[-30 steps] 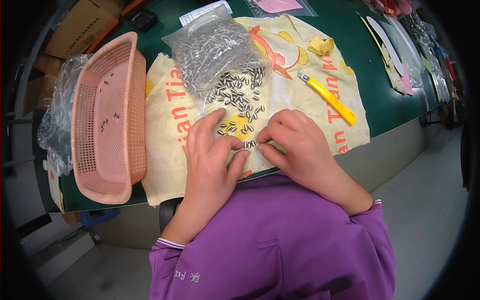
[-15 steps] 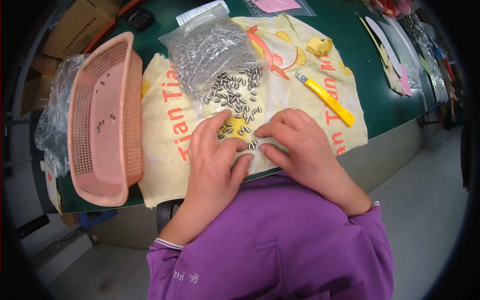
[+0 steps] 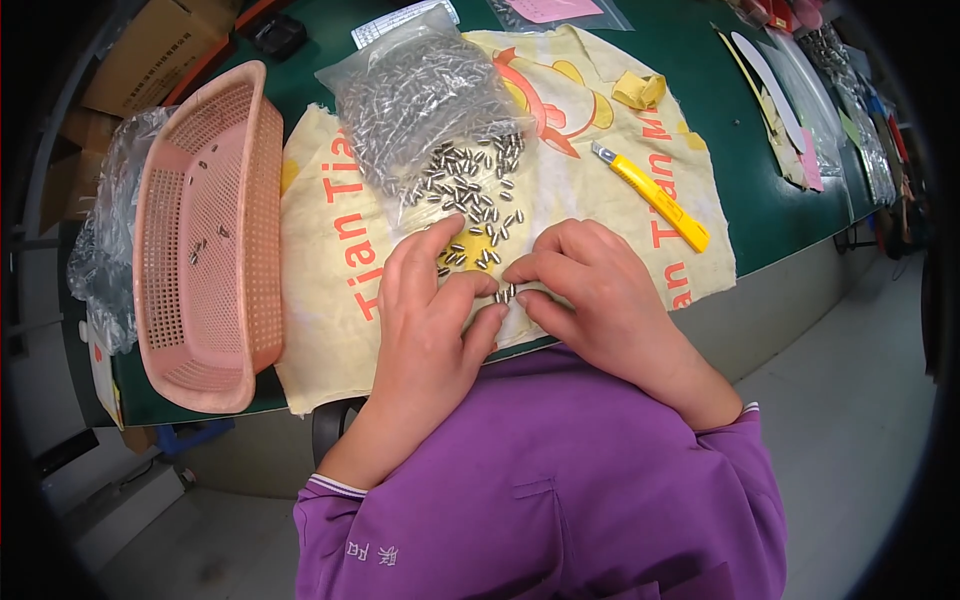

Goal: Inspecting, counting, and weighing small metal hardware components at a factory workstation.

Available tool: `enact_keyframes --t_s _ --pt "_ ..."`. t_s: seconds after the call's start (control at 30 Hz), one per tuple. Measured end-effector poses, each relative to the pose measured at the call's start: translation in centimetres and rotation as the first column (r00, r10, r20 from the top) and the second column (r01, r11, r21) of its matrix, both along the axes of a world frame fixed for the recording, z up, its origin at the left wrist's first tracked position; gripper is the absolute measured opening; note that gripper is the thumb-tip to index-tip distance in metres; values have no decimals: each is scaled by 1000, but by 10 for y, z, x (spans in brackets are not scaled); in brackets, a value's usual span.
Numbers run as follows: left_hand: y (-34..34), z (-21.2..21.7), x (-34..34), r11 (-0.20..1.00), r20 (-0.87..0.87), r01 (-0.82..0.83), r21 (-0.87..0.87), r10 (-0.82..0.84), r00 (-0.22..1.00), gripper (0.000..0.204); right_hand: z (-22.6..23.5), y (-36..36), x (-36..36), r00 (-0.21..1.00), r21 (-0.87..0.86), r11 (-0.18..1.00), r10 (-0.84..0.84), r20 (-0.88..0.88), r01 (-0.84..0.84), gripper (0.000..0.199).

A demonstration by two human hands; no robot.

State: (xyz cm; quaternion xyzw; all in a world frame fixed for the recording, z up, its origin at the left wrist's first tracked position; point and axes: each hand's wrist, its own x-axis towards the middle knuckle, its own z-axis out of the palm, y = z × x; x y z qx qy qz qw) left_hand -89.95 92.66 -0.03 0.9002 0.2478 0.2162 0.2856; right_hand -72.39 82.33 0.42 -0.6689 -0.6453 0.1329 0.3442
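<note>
Small shiny metal pins (image 3: 505, 295) are held close to the cloth's front edge, between the fingertips of both hands. My left hand (image 3: 425, 320) pinches at their left side with thumb and index finger, its other fingers reaching over the cloth. From the right, the thumb and index finger of my right hand (image 3: 605, 285) close on the same small group. Just beyond my fingers, a loose pile of metal pins (image 3: 468, 190) spills from a clear plastic bag (image 3: 425, 110) full of them. Beneath lies a pale yellow printed cloth (image 3: 325, 350).
A pink plastic basket (image 3: 250, 385) with a few pins inside stands at the left. To the right, a yellow utility knife (image 3: 660, 203) lies on the cloth, blade tip showing. A crumpled yellow scrap (image 3: 638, 92) is farther back. Clear plastic bags (image 3: 105, 235) sit left of the basket.
My right hand has shifted slightly left, and its thumb and index finger have closed on the small pins at my left fingertips. My left hand stays nearly in place.
</note>
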Motion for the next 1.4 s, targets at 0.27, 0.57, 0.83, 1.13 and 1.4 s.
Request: enact_keyframes --t_s 0.27,0.57,0.83,1.13,1.4 --pt "-1 1 -2 1000 10 10 -9 -10 1000 30 -1 2 -2 1000 -5 1000 15 9 -15 22" --pt "-1 3 -8 1000 5 -9 -23 9 1000 28 -2 -2 -2 999 -3 999 35 26 -35 22" --pt "-1 3 -15 1000 -11 -29 -11 29 1000 25 1 -6 -1 1000 -53 999 -13 16 14 17" --pt "0 4 -19 1000 0 -27 4 27 1000 22 1 -1 -6 1000 -37 999 6 11 -5 14" --pt "1 4 -22 1000 -17 -30 -3 30 999 22 1 2 -9 1000 -31 999 16 -1 -16 13"
